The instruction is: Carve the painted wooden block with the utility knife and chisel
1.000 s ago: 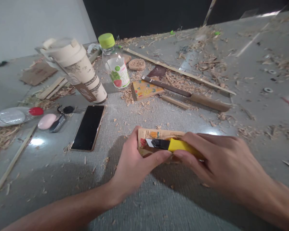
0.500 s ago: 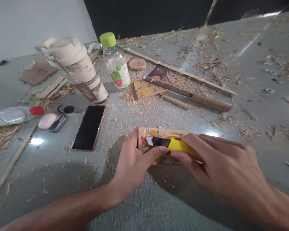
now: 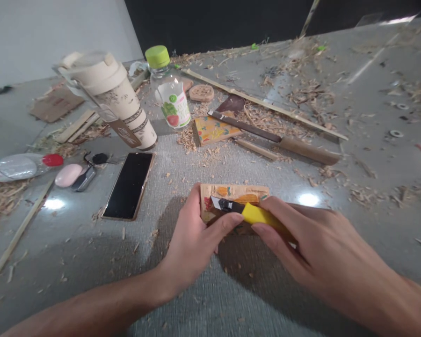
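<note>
My left hand (image 3: 196, 234) grips the left end of a small wooden block (image 3: 236, 189) with a colourful painted pattern, its thumb lying across the near side. In my right hand (image 3: 315, 234) is a yellow utility knife (image 3: 257, 214), its handle between thumb and fingers. The short silver blade points left over the block's patterned face, near its left end. My left thumb is close beside the knife's black front part. Whether the blade tip touches the wood I cannot tell. My right fingers hide the right end of the block.
Left of the hands lies a phone (image 3: 129, 186); behind it stand a cream tumbler (image 3: 126, 105) and a green-capped bottle (image 3: 173, 100). Beyond the block are another patterned piece (image 3: 215, 130), a file (image 3: 284, 142), a thin wooden stick (image 3: 259, 103) and scattered shavings (image 3: 310, 96).
The knife has tilted slightly, its handle lower on the right, and my right hand has shifted a little. My left hand keeps its hold on the block.
</note>
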